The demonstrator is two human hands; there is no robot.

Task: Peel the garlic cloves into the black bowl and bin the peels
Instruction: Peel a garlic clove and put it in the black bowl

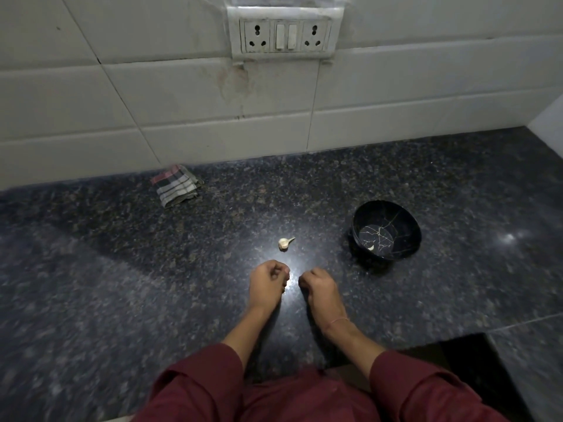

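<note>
A garlic clove (285, 243), a wisp of skin at its tip, lies on the dark speckled worktop (122, 254), just beyond a person's two hands. To its right stands the black bowl (406, 228), with a single pale clove (370, 247) on its bottom. The left hand (268, 284) and right hand (318, 287) sit close together, fingers curled inward; whether either pinches anything cannot be told. A folded checked cloth (176, 185) lies against the tiled wall (91, 102), under a socket panel (285, 35).
</note>
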